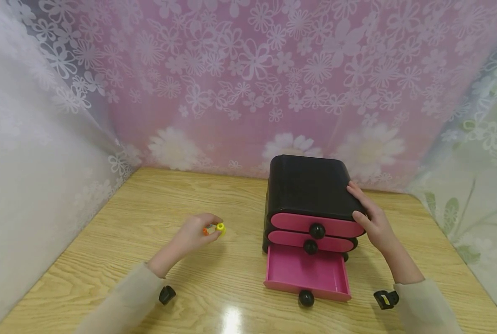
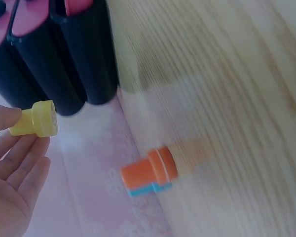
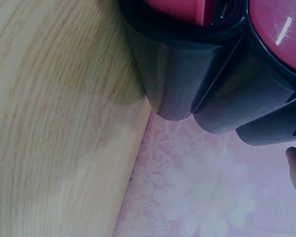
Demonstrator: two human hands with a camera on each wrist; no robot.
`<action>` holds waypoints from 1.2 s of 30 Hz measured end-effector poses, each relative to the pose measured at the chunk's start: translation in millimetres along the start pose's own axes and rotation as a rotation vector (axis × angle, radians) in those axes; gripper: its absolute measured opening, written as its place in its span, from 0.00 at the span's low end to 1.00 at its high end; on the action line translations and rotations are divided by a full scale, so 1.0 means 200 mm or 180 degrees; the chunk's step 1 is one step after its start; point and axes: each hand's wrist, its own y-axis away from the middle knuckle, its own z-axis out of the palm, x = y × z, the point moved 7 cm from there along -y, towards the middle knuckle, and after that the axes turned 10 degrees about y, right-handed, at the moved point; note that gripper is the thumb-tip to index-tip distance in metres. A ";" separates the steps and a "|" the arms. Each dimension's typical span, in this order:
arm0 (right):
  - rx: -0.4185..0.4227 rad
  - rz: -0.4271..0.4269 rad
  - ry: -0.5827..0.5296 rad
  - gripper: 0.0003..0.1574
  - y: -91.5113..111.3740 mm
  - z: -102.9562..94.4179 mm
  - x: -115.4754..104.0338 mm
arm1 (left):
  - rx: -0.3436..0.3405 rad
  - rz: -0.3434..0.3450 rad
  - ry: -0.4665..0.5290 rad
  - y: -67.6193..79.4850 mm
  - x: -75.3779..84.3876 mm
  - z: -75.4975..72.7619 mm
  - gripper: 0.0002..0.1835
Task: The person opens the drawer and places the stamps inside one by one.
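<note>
My left hand [image 1: 194, 232] pinches a small yellow toy stamp [image 2: 37, 119] between thumb and fingers, above the table left of the drawer cabinet. An orange stamp [image 2: 149, 169] stands on the table, with a blue one [image 2: 150, 188] partly hidden behind it. My right hand [image 1: 375, 221] rests against the right side of the black cabinet [image 1: 311, 185], thumb at its front top edge. The cabinet's bottom pink drawer [image 1: 304, 269] is pulled out, its visible floor bare. The upper drawer [image 1: 290, 223] and middle drawer [image 1: 286, 239] are closed.
The wooden table [image 1: 156, 195] carries the cabinet right of centre. A pink flowered curtain [image 1: 231, 93] hangs behind it, and pale cloth [image 1: 35, 162] closes off the left. The open drawer's black knob [image 1: 306, 298] juts toward the front.
</note>
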 end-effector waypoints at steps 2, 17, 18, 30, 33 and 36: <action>-0.0004 0.0004 0.0007 0.29 0.00 0.00 0.00 | -0.0033 0.0107 -0.0006 -0.01 0.04 0.03 0.12; 0.0011 -0.0003 0.0008 0.29 0.00 0.00 0.01 | -0.0152 0.0878 -0.0042 -0.10 0.31 0.21 0.13; 0.0017 -0.0005 0.0009 0.29 0.00 0.00 0.01 | -0.0153 0.0923 -0.0043 -0.10 0.33 0.22 0.13; -0.0002 0.0020 0.0013 0.29 0.00 0.00 0.00 | -0.0501 0.1149 0.0035 -0.15 0.48 0.41 0.11; -0.0002 0.0032 0.0007 0.29 0.00 0.00 -0.01 | -0.0628 0.1103 -0.0019 -0.16 0.51 0.46 0.12; 0.0001 0.0028 -0.0001 0.29 0.00 0.00 -0.01 | -0.0720 0.1070 -0.0126 -0.17 0.54 0.50 0.12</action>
